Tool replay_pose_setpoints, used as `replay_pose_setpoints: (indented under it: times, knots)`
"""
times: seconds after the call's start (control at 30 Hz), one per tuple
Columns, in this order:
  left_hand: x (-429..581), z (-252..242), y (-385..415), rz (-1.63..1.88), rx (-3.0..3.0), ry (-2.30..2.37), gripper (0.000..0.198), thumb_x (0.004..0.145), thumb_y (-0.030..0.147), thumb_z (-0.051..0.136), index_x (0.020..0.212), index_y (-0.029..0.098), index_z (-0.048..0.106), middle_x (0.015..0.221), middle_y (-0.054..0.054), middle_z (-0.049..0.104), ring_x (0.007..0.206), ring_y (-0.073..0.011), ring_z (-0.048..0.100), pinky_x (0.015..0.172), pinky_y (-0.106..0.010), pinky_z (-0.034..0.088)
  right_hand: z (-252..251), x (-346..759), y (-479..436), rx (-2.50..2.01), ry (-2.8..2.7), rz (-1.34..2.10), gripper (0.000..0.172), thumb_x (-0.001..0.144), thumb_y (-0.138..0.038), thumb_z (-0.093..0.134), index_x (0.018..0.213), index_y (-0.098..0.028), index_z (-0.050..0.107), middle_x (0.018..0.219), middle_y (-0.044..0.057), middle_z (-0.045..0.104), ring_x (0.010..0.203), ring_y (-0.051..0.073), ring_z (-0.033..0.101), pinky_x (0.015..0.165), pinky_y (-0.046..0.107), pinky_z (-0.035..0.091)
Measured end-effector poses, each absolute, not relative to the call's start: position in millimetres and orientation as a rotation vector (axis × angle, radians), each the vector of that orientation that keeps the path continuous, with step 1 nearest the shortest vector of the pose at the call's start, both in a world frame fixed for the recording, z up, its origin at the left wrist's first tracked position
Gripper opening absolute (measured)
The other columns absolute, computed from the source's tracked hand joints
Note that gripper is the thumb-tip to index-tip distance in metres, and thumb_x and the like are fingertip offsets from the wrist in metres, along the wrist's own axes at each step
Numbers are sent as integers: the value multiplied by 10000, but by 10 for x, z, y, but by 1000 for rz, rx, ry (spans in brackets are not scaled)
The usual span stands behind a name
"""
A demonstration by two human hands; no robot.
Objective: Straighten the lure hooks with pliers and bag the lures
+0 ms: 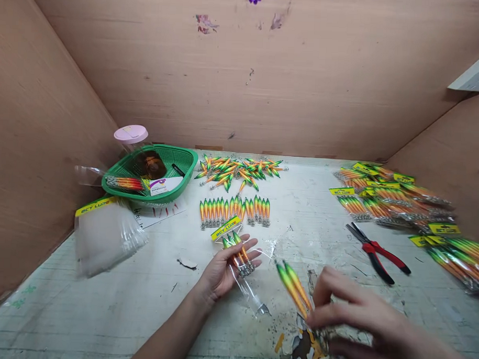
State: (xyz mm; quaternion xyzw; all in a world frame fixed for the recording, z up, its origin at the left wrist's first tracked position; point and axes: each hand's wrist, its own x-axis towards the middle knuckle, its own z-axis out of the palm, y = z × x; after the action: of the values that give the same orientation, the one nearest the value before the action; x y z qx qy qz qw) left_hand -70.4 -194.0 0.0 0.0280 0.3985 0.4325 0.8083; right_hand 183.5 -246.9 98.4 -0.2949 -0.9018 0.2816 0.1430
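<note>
My left hand (220, 273) is closed round a clear plastic bag (247, 295) with a yellow "BCT LURE" header (226, 228). Several green-and-orange fishing lures (239, 253) lie in that bag, hooks toward me. At lower right, my right hand (348, 309), a little blurred, pinches two more fishing lures (293, 286) by their hook ends, tips pointing up and left. The two hands are apart. Just beyond the left hand stands a row of loose lures (215, 212), and a jumbled pile of lures (240, 169) lies farther back.
Left, a green basket (148, 198) holds a pink-lidded jar (131, 135) and packed lures, with empty header bags (107, 238) in front. Filled lure packs (396, 198) are heaped at right near red-handled pliers (378, 255). Board walls (242, 96) enclose the table.
</note>
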Motion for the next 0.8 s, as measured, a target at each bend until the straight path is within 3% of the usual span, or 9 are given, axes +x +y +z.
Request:
replay_pose_setpoints:
  times: [0.1, 0.23, 0.4, 0.63, 0.8]
  knots:
    - [-700, 4, -1944, 913, 67, 856, 334, 880, 88, 575, 1214, 86, 592, 1223, -178, 689, 907, -269, 738, 895, -440, 571, 1023, 1617, -2597, -744, -2759, 744, 242, 906, -115, 619, 1088, -274, 623, 930, 46, 634, 891, 164, 598, 725, 249, 524]
    - [-698, 26, -1955, 897, 93, 849, 321, 869, 84, 589, 1188, 72, 617, 1193, -180, 704, 866, -249, 741, 864, -402, 573, 705, 1394, -2580, -883, -2743, 342, 226, 823, -55, 653, 957, -236, 630, 886, 29, 622, 800, 181, 535, 668, 294, 464]
    - [-677, 60, -1969, 886, 106, 842, 399, 875, 44, 557, 1270, 65, 603, 1027, -159, 759, 801, -213, 737, 900, -369, 556, 386, 1318, -2481, -888, -2675, -95, 235, 756, -139, 747, 959, -197, 643, 846, 45, 630, 782, 218, 519, 693, 348, 410]
    - [-646, 61, -1965, 893, 75, 819, 402, 868, 11, 545, 1262, 50, 617, 893, -136, 771, 872, -246, 742, 951, -390, 544, 319, 1316, -2423, -917, -2559, -147, 209, 923, -59, 500, 1063, -133, 637, 872, 81, 667, 792, 217, 531, 721, 361, 405]
    - [-651, 22, -1948, 910, 42, 832, 351, 890, 28, 516, 1222, 43, 628, 883, -136, 769, 898, -253, 741, 957, -416, 546, 233, 1337, -2445, -968, -2372, -101, 174, 928, -63, 516, 1009, -147, 646, 982, 122, 687, 887, 235, 550, 764, 380, 449]
